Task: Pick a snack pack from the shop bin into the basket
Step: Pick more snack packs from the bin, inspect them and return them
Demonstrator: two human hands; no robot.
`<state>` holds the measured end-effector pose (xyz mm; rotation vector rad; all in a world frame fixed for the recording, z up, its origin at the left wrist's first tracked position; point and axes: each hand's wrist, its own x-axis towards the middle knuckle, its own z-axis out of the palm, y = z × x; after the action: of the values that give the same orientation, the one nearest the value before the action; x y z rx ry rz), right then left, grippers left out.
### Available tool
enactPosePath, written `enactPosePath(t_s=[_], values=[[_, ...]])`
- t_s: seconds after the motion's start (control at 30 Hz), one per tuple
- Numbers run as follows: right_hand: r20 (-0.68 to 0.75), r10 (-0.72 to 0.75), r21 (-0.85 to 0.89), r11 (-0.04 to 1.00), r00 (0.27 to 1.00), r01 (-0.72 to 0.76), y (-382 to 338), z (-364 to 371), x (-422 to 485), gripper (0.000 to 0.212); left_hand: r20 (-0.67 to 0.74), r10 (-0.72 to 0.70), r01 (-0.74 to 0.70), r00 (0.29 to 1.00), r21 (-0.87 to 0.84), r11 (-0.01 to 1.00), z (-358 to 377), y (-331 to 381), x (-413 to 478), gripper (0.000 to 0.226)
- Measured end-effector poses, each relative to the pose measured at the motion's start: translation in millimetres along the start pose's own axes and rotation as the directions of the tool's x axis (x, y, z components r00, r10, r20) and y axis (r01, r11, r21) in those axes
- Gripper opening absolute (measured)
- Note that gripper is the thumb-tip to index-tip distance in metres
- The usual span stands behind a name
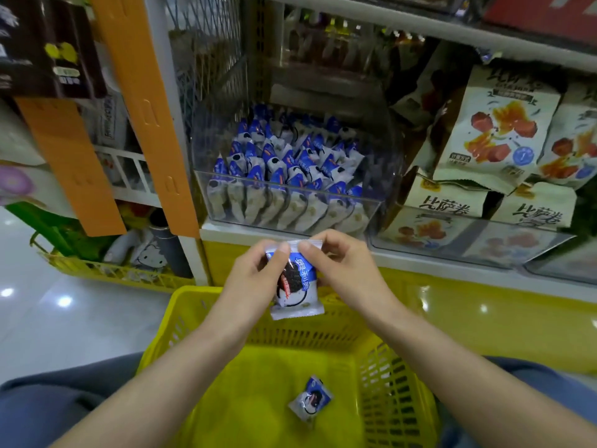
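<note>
White metal shop shelving [355, 24] fills the upper view, with a glossy pale tiled floor [48, 318] at 8 o'clock. At 12 o'clock a clear bin [371, 211] sits on the shelf, packed with rows of blue-and-white packs standing on edge. Beside it at 2 o'clock, pale bags [494, 124] printed with red and orange food pictures are stacked over a neighbouring clear tray. 2 orange strips [145, 118] hang at 10 o'clock, and a low yellow crate [113, 273] holding soft toys stands at 9 o'clock. Just below the bin, near the centre, both hands hold 1 snack pack [295, 286] upright in the air. The left hand [248, 279] pinches its top left corner between thumb and fingers, and the right hand [342, 270] pinches the top right corner between thumb and forefinger. The pack is clear of the bin, and its lower edge shows against the far rim of the yellow basket [397, 392]; whether it touches that rim cannot be told. The basket fills 6 o'clock, between the person's blue-grey trouser legs. On its floor, at 5 o'clock, a second pack [310, 399] of the same kind lies flat and askew.
</note>
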<state>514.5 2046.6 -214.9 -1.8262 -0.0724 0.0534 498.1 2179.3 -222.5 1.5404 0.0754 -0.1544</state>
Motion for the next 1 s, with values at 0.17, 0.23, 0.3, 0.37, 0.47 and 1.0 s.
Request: enactPosePath(t_s=[0.17,0.23,0.3,0.37,0.47,1.0], values=[[0.004,-0.185,-0.218,0.959,0.983,0.181,6,-2,-6,0.007,-0.028,-0.026,0.028,0.999,0.055,0.998,3,-6,3,0.024],[0.012,-0.316,-0.406,0.865,0.949,0.294,6,-6,-8,0.003,-0.017,-0.086,0.086,0.996,0.008,0.996,5,-7,4,0.024],[0.062,-0.390,-0.529,0.768,0.919,0.362,6,-9,-9,0.007,-0.011,-0.119,0.118,0.993,-0.033,0.992,7,-5,4,0.026],[0.056,-0.386,-0.546,0.760,0.921,0.352,6,-11,-8,0.007,0.013,-0.146,0.146,0.989,-0.041,0.988,7,-3,4,0.024],[-0.122,-0.262,-0.376,0.905,0.957,0.200,7,-14,-2,0.010,0.086,-0.198,0.202,0.976,-0.044,0.978,9,0,4,0.022],[0.162,0.171,-0.392,0.915,0.972,-0.095,8,-11,-4,0.057,-0.195,0.248,-0.194,0.949,0.257,0.947,-5,4,15,0.019]])
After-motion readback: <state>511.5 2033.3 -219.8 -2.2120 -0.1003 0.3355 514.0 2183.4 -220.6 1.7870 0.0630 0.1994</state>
